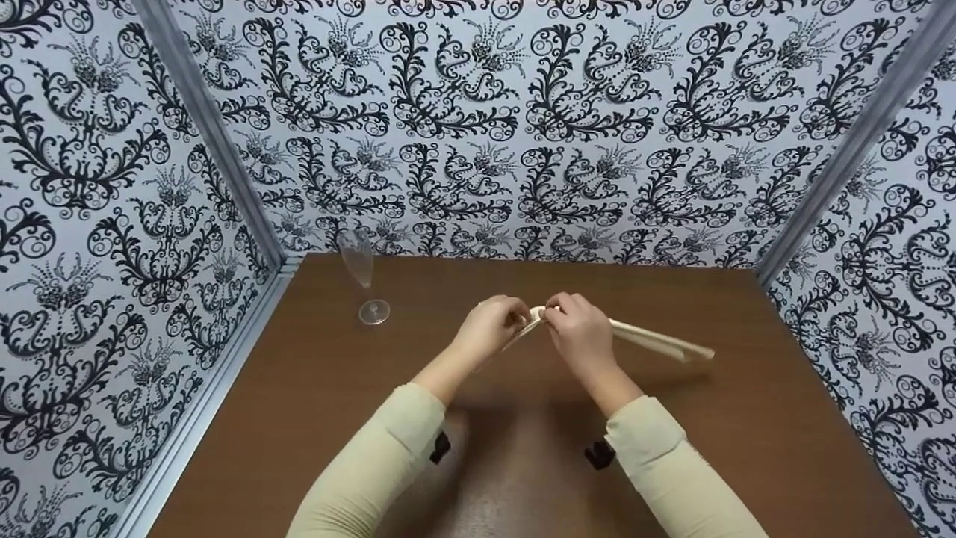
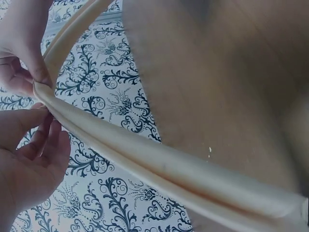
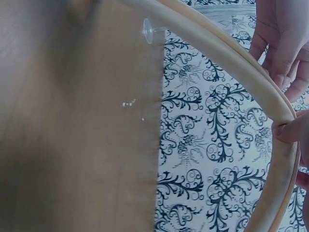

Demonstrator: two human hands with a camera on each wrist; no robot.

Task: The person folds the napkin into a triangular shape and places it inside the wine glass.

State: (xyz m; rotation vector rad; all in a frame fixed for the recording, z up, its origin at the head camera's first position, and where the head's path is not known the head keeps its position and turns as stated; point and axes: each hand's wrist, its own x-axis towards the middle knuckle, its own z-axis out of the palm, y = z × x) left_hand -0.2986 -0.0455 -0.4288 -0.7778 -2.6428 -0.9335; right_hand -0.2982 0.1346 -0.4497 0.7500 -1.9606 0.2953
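Observation:
Both hands are raised over the middle of the table around a long cream cloth strip (image 1: pixel 661 342), folded or rolled lengthwise. My right hand (image 1: pixel 582 329) pinches it near its middle, thumb pressing into a bend in the right wrist view. Just beside it, my left hand (image 1: pixel 489 326) pinches the strip between thumb and fingers, as the left wrist view shows. From the hands, the cloth (image 2: pixel 145 162) slopes down on both sides, and its right end in the head view hangs above the table. Its two folded layers lie alongside each other with a groove between them.
A clear champagne flute (image 1: pixel 358 261) stands upright at the table's back left. The brown table (image 1: pixel 314 418) meets patterned walls (image 1: pixel 478 127) at the back and sides, with metal corner posts. Tiny white specks (image 3: pixel 129 103) show on the tabletop.

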